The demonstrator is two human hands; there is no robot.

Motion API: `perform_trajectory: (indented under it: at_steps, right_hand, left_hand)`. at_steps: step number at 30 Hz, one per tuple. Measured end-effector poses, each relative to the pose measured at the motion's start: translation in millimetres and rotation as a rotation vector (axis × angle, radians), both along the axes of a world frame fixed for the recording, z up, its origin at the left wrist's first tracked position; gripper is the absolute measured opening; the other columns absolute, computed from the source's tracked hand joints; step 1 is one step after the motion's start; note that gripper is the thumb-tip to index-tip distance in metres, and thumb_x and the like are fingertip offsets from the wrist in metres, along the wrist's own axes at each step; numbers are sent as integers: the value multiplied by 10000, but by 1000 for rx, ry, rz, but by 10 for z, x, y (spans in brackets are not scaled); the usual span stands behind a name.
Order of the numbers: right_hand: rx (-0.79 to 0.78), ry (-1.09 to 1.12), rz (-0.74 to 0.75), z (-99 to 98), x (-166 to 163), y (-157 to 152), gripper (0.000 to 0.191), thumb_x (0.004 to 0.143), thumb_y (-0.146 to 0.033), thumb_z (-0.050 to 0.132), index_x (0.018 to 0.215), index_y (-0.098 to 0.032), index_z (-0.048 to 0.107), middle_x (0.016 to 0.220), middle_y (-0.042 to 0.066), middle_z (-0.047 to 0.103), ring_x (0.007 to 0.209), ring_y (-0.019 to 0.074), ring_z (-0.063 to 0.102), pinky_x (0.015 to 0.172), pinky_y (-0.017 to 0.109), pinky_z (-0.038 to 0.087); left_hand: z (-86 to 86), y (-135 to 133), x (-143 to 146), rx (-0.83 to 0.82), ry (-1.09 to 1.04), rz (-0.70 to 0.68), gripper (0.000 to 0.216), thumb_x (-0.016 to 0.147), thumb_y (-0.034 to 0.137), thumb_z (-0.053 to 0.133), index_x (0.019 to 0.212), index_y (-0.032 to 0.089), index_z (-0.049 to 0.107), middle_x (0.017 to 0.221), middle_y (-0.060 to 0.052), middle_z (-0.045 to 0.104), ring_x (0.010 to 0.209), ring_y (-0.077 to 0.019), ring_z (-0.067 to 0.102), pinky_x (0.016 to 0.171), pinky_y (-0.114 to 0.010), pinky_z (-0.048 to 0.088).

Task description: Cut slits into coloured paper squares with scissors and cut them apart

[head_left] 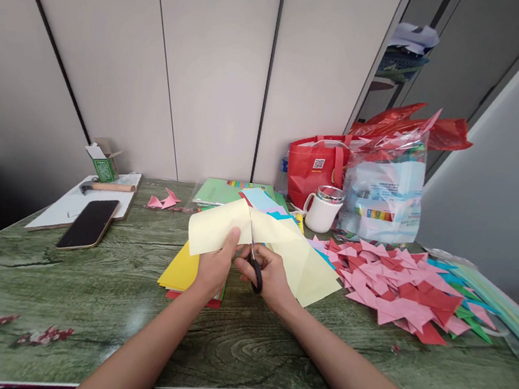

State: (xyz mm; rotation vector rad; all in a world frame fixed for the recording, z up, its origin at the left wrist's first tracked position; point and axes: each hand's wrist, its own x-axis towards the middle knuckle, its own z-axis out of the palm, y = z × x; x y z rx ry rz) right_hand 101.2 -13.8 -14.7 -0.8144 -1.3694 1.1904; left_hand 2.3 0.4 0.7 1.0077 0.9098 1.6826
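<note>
scissors [256,276] over green table [132,273], pale wall [216,53]

The left arm [144,342] is reaching toward one o'clock, the left hand [212,271] pinching, its thumb [233,237] pointing toward twelve. The right arm [351,365] is reaching toward ten o'clock, the right hand [274,277] curling its fingers [243,268].

Phone [89,224] near hammer [114,187] — mug [323,212] beside red bag [310,179]

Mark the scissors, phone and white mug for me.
Scissors [256,272]: head view, on the black handle.
Phone [88,224]: head view, middle of the dark screen.
White mug [322,215]: head view, on its body, below the lid.
</note>
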Motion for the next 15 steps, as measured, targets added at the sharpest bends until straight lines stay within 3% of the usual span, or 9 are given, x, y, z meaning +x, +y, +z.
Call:
perform_trajectory:
  at_steps: [10,15]
  right_hand:
    - [1,-4,1,31,-5,-16,255,585,-356,679,638,-194,489,469,-65,441,388,76,402,394,212,354]
    - [-4,13,13,27,-10,-25,258,608,-362,663,651,-191,475,462,-68,436,382,75,399,392,208,328]
  left_hand:
    - [5,-9,-16,16,21,-7,464,677,369,618,1079,148,551,1019,-94,631,949,-229,577,857,-376,441]
    - [57,-54,-16,16,45,-86,420,687,355,609,1051,148,573,981,-92,647,992,-233,554,884,-370,419]
